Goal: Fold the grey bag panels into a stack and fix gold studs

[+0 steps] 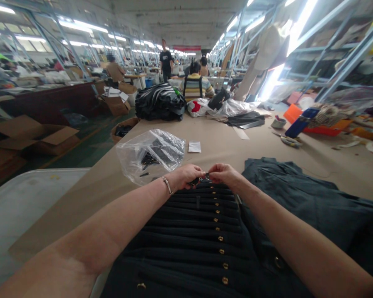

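Observation:
My left hand (188,176), with a bracelet (167,185) at its wrist, is closed on a small dark piece (194,181) of a kind I cannot tell. Close beside it, my right hand (221,172) pinches with thumb and fingertips. A tiny shiny bit shows between the two hands, too small to name. Below them lies a stack of folded dark garments (189,231), layered in rows, with a line of gold-coloured metal fittings running down it. Spread out to the right is another dark garment pile (298,198).
A clear plastic bag (170,151) with dark pieces lies beyond my left hand, near a white paper slip (194,147). Further back sit a dark fabric heap (160,101), scissors (287,140) and an orange tray (326,127). Cardboard boxes (34,134) stand on the floor; people are beyond.

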The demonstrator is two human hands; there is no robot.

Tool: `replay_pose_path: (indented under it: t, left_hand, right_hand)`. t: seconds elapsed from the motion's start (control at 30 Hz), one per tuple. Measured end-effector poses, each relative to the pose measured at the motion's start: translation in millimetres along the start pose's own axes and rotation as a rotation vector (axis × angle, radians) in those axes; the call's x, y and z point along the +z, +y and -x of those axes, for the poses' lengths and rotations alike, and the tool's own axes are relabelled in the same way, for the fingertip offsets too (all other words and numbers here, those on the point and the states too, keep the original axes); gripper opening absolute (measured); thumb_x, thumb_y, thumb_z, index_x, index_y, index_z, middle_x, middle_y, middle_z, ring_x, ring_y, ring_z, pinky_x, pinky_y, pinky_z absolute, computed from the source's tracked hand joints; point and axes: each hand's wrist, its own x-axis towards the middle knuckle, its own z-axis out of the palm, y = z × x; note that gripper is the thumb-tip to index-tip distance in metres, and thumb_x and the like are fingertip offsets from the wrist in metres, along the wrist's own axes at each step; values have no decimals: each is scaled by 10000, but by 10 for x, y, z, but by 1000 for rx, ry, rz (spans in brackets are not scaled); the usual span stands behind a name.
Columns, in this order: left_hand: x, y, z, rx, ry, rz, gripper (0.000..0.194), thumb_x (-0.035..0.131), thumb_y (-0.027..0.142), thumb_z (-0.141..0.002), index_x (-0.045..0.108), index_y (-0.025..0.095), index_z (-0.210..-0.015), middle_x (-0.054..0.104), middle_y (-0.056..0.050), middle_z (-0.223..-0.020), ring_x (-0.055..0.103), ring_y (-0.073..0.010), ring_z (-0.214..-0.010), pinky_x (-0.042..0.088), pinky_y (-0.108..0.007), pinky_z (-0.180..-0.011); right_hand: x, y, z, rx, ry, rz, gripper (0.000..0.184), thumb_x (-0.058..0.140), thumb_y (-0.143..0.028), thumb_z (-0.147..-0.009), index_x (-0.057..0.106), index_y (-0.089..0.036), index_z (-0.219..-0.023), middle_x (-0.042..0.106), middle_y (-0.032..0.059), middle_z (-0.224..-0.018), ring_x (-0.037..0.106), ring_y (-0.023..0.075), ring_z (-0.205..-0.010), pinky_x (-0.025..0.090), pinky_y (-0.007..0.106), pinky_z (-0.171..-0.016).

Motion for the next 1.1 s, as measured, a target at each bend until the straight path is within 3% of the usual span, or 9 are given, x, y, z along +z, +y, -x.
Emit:
replay_pose_path:
  t: [0.2, 0.37, 0.53, 0.73, 1.1]
  left_hand:
    - [110, 68, -144, 26, 108, -311, 123, 560, 244, -813, 568, 159, -725, 449, 48, -512, 400, -76, -409, 261, -207, -414]
    - [156, 125, -183, 19, 72, -491, 174, 554, 234, -814, 564, 156, -658, 420, 46, -464, 405, -87, -425, 297, -213, -440]
    - [164, 117, -226, 7, 20, -597, 185, 572, 297, -834, 595, 152, -720, 445, 55, -497, 431, -85, -446, 346, -214, -475]
    - [183, 113, -296, 25, 9, -662, 227, 534, 321, -896, 591, 131, -788, 492, 51, -578, 451, -80, -486, 407, -225, -513]
    - [207, 141, -265, 6, 49, -703, 208, 532, 276, -898, 601, 126, -773, 474, 54, -545, 451, -83, -478, 401, -229, -513]
  right_hand:
    - [-50, 161, -92, -24, 35, 407, 140, 600, -96, -701, 709, -150, -770, 637, -8, -635, 554, 117, -614, 393, 188, -550]
    - [-74, 198, -97, -33, -20, 632, 199, 588, -89, -730, 745, -162, -828, 680, 3, -698, 581, 123, -657, 388, 188, -572]
    - [-97, 127, -99, -42, -116, 769, 184, 610, -140, -742, 757, -194, -839, 678, -18, -682, 577, 114, -637, 369, 176, -543]
    - [-64, 26, -81, -60, -108, 905, 193, 602, -120, -738, 756, -195, -826, 684, 3, -719, 587, 133, -688, 357, 195, -568]
    - [-35, 130, -113, -94, -101, 937, 207, 577, -80, -744, 740, -178, -824, 685, 11, -727, 592, 136, -690, 367, 191, -576]
